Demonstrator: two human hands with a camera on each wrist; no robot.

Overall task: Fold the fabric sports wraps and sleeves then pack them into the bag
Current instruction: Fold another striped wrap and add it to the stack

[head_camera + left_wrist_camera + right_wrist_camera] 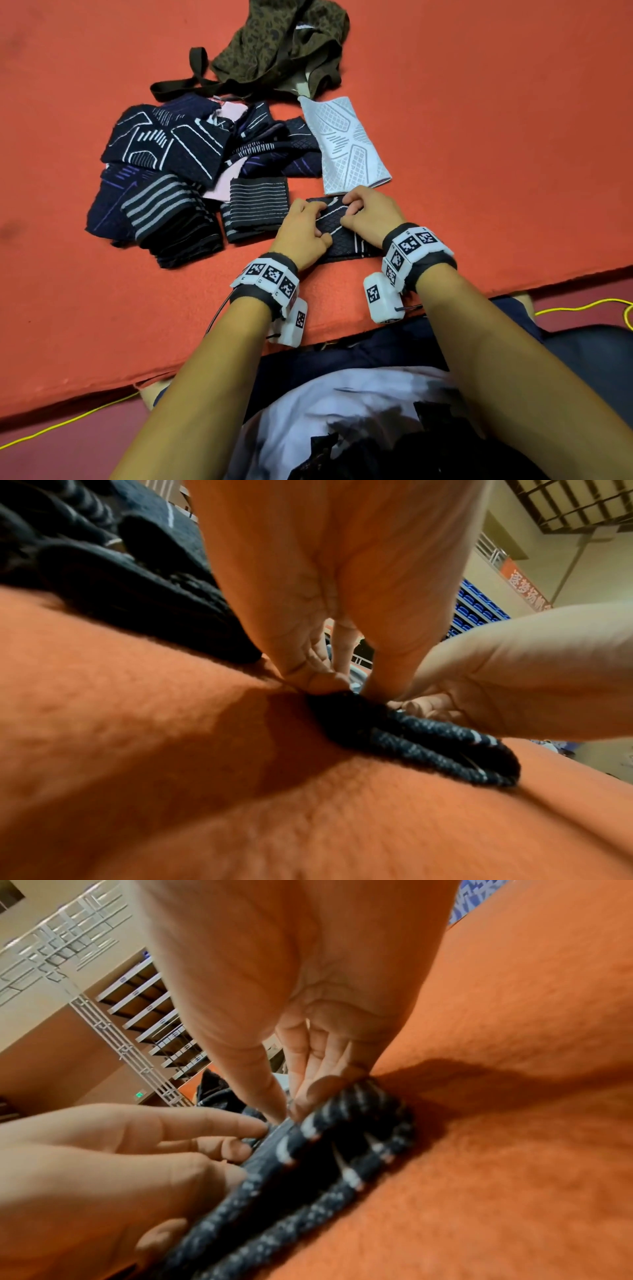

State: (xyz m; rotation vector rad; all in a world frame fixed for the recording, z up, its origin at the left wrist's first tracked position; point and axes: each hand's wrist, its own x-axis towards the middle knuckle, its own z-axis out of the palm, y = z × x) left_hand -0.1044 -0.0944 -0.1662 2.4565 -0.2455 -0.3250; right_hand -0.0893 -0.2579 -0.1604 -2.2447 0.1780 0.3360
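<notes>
**Both hands on a dark diamond-knit sleeve at the near edge of the orange mat**

At the far left of the orange mat (pixel 479 120) lies a heap of dark navy and black sleeves (pixel 161 192) with white and grey stripes and line patterns, loosely stacked and overlapping. Just right of the heap sits a folded black wrap with thin pale stripes (pixel 255 209), lying flat beside the left hand.

The left hand (pixel 303 229) rests on the left part of a dark sleeve with a diamond knit (pixel 334 224), which lies flat on the mat directly in front of the person. Its fingers (pixel 205 1123) are curled, tips pressing down onto the top layer of the cloth, thumb at the near edge. The sleeve shows doubled layers along its near edge in the wrist views, so it is folded at least once.

The right hand (pixel 366 214) sits on the right part of the same sleeve, close to the left hand. Its fingers (pixel 270 1096) pinch the upper layer of the fabric near the far edge, thumb and forefinger meeting at the cloth.

Beyond the hands, touching or nearly touching the right one, a white patterned sleeve (pixel 346 147) lies flat. Behind it, at the top, the olive leopard-print bag (pixel 284 44) slumps open, its dark strap (pixel 185 85) trailing leftward.
</notes>
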